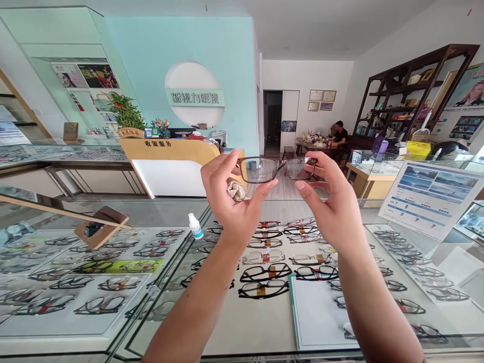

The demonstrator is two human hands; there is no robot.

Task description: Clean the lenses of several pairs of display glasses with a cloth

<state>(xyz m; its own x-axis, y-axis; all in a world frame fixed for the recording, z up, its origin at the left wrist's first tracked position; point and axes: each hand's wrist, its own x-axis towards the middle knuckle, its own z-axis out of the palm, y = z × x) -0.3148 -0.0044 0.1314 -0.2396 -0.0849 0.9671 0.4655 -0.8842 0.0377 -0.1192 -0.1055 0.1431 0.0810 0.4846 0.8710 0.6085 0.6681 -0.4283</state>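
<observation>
Raised in front of me is a pair of eyeglasses [259, 169] with thin dark rims and clear lenses. My left hand [233, 194] pinches the frame at its left lens, thumb below and fingers above. At the other end, my right hand [328, 194] grips the right lens rim between thumb and fingers. A crumpled beige cloth [237, 190] shows at my left palm; whether the hand holds it I cannot tell for sure. Below and to the left, a small white spray bottle [195, 227] stands upright on the glass counter [227, 333].
Rows of eyeglasses [264, 272] lie in the display case beneath the glass. A printed sign [431, 197] leans at the right, and a wooden stand with a mirror [102, 227] is at the left. Further back are a cashier desk [170, 176] and a seated person [340, 133].
</observation>
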